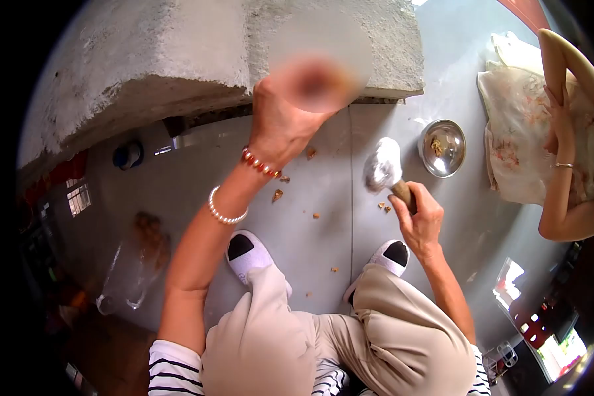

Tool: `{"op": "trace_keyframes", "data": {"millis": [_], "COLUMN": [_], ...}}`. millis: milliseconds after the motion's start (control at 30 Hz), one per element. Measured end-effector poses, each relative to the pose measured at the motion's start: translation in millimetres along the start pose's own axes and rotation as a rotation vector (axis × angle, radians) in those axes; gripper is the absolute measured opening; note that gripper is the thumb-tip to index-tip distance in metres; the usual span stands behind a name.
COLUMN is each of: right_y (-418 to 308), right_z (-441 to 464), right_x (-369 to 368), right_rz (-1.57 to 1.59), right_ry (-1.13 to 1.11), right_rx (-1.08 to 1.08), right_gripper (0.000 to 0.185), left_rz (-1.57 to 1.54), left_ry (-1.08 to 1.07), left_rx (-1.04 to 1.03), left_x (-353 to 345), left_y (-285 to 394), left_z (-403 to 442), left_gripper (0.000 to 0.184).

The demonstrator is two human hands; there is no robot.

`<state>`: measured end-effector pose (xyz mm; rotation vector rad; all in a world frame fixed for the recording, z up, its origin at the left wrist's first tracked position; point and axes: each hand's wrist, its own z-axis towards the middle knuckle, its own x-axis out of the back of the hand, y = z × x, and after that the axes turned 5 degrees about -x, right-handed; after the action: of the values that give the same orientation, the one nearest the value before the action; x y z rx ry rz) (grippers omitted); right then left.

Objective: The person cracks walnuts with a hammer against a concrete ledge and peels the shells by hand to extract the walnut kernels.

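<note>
My right hand is closed around the wooden handle of a hammer. Its head looks wrapped in something white and shiny and is held up above the floor. My left hand, with two beaded bracelets on its wrist, reaches to the edge of the rough concrete block. A blurred patch covers its fingers, so whether they hold anything is hidden. Brown shell fragments lie on the floor below that hand. Beyond the hammer stands a metal bowl with a few brown pieces inside, perhaps nut bits.
A clear plastic bag with brown round things, perhaps nuts, lies at left. Another person sits at right, arms folded close. My slippers are on the grey tiled floor. A blue-and-white round object stands by the block.
</note>
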<state>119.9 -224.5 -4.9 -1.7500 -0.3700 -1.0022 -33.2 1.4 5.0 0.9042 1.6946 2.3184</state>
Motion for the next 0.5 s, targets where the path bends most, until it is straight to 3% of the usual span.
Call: {"op": "trace_keyframes", "data": {"millis": [100,233,500], "right_y": [41,64,57], "right_z": [-25,-29,-20], "right_x": [-28,-46,-48], "right_rz": [-0.183,-0.238,-0.305], "right_ry": [0.011,0.079,0.16], "right_rx": [0.093,0.105,0.114], "right_gripper": [0.032,0.034,0.042], "left_rz": [-0.338,-0.414,-0.542], "left_ry": [-0.16,-0.084,0.049], "left_rx": [0.302,0.569,0.766], "left_x": [14,20,7], "left_y": [1,-10,-22], "left_z": [-41,-100,-169], "left_gripper": [0.032,0.03,0.035]}}
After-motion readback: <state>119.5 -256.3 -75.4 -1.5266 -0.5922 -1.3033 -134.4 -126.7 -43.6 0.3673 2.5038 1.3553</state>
